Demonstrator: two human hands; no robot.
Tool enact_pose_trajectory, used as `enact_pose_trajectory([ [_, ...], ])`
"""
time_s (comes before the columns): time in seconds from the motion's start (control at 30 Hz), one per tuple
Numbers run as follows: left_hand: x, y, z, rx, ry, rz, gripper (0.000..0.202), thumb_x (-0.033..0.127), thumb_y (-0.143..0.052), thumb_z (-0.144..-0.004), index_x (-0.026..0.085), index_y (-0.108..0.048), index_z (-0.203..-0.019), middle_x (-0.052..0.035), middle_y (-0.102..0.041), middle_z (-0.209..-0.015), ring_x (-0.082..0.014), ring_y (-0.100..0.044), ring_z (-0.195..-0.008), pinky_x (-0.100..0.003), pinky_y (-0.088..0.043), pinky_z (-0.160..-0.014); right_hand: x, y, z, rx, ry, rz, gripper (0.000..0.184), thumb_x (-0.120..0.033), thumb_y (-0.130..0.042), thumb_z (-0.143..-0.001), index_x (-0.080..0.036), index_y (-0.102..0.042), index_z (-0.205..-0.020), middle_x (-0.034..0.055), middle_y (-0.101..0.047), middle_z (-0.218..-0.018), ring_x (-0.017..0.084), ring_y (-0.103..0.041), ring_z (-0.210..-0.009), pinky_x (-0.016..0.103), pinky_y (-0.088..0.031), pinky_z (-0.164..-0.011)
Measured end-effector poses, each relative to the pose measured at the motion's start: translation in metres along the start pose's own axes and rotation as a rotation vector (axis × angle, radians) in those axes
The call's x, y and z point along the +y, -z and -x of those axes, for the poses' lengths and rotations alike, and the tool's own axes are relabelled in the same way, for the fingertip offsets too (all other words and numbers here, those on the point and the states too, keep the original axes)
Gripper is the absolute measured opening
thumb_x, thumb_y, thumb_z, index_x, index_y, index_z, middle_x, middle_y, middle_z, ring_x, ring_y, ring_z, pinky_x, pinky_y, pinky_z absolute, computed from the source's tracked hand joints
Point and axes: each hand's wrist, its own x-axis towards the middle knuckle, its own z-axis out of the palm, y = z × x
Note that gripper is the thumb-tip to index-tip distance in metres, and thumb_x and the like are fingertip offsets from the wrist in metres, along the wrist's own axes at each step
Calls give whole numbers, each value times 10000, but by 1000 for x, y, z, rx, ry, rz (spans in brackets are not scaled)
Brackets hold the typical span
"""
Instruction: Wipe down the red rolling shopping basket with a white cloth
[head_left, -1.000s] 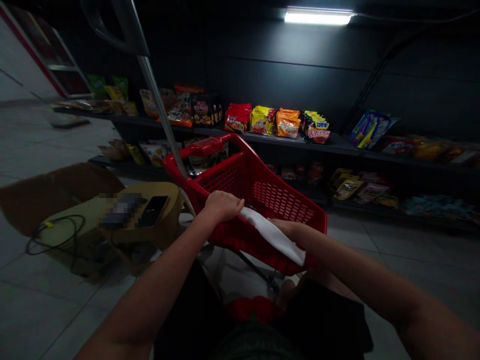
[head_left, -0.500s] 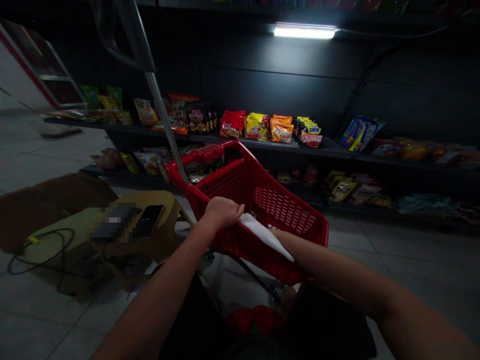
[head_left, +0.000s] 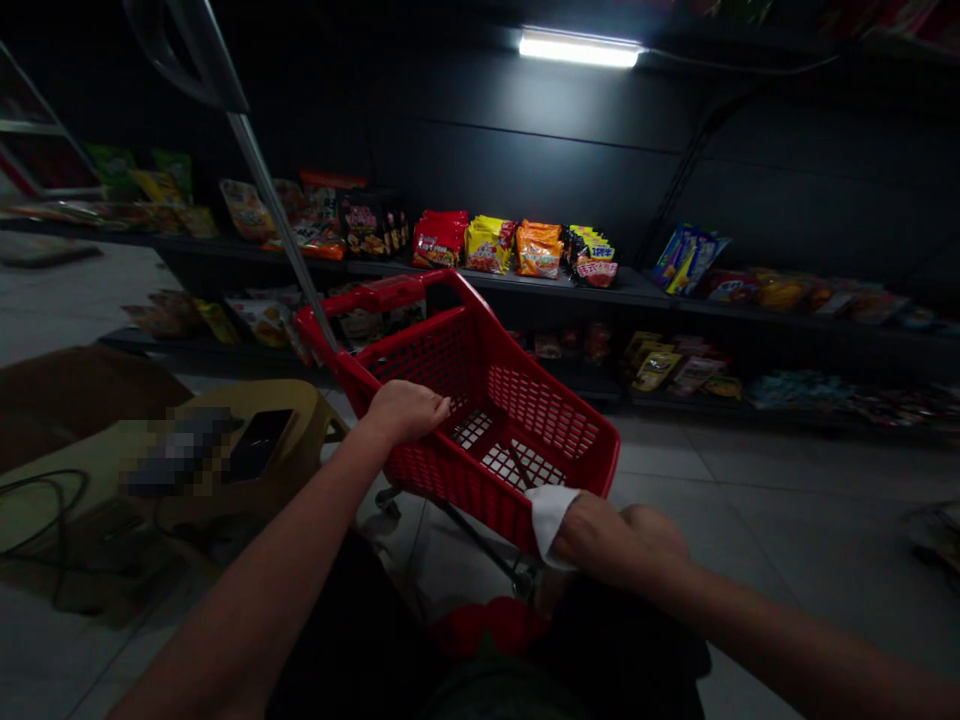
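Stool (head_left: 304, 410) of tan plastic, rounded top, at left; on it a flat black phone (head_left: 259, 445) and, beside that, an object blurred out by pixelation, identity not readable. Grey metal pole (head_left: 271, 205) slants down to the handle end of a red plastic shopping cart (head_left: 457, 485) with perforated walls; pole's upper end dark, cut off by the top edge. Left hand (head_left: 409, 410): closed into a loose fist on the cart's near rim, left of centre; no other object seen in it; fingertips mostly hidden. Cart basket extends from this hand rightward and away. White cloth (head_left: 551, 520), thin and crumpled, lies at the near right corner of the cart, well apart from the left hand and in contact with the right. Right hand (head_left: 600, 540): closed on the cloth, fingers curled; their exact grip obscured by cloth and blur. Rounded shape just right of this hand hard to make out. Person's dark-clothed legs below, cut off by the bottom edge.
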Motion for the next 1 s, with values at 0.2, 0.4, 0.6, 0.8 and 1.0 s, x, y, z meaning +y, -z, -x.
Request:
enact_pose_trajectory([
  [0.2,76,-11,19,-30,-91,191,665,569,-178,-972,248,-759,-930,-105,-771,-955,-244,-714,-884,-328,-473,-726,-35,-33,-23,108,3,144,274,-327,-470,-936,-161,-672,-1020,118,-713,-901,219,-646,-798,320,-451,-743],
  [0.4,58,-11,23,-89,-63,117,703,585,-170,-965,234,-770,-856,-116,-770,-911,-246,-715,-856,-324,-468,-721,30,-4,-22,-19,466,177,372,-515,-544,-916,-191,-668,-1048,77,-687,-957,199,-592,-892,318,-403,-818],
  [0.6,52,-11,20,-92,-96,106,710,606,-163,-956,257,-771,-844,-94,-769,-870,-233,-714,-817,-303,-448,-686,84,25,-28,63,442,277,332,-467,-541,-915,-181,-659,-1035,89,-667,-966,220,-543,-951,373,-347,-915],
  [0.8,49,-14,21,-71,-45,77,693,566,-159,-970,252,-764,-847,-92,-770,-892,-217,-704,-810,-299,-436,-689,4,-34,-40,135,481,293,315,-466,-518,-907,-177,-628,-849,58,-651,-803,196,-542,-763,346,-375,-797],
  [1.0,35,-16,20,-101,-122,86,662,584,-198,-959,258,-747,-784,-74,-765,-847,-207,-697,-802,-294,-430,-694,65,1,-42,50,563,191,328,-484,-543,-917,-185,-661,-983,97,-682,-946,223,-581,-933,379,-410,-891],
])
